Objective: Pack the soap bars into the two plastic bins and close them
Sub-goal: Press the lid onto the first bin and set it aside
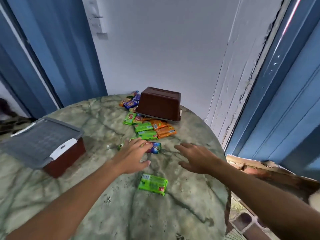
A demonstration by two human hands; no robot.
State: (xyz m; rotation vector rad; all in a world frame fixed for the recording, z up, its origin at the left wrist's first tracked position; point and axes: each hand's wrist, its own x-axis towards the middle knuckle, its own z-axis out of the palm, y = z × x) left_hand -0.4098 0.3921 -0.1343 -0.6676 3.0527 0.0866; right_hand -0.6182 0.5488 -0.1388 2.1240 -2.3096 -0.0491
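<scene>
A person's left hand (134,153) rests spread on a purple soap bar (153,147), right hand (194,158) released beside it; gathering the far loose bars (152,129) needs the upturned brown bin (160,103) righted first.

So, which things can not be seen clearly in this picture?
- Inside of the lidded bin, head view: the grey lid covers it.
- Under the upturned brown bin, head view: its walls hide any bars below.
- The soap bar under the left hand, head view: fingers hide part; real contact unclear.
- Wrapper text, head view: too small and blurred.
</scene>
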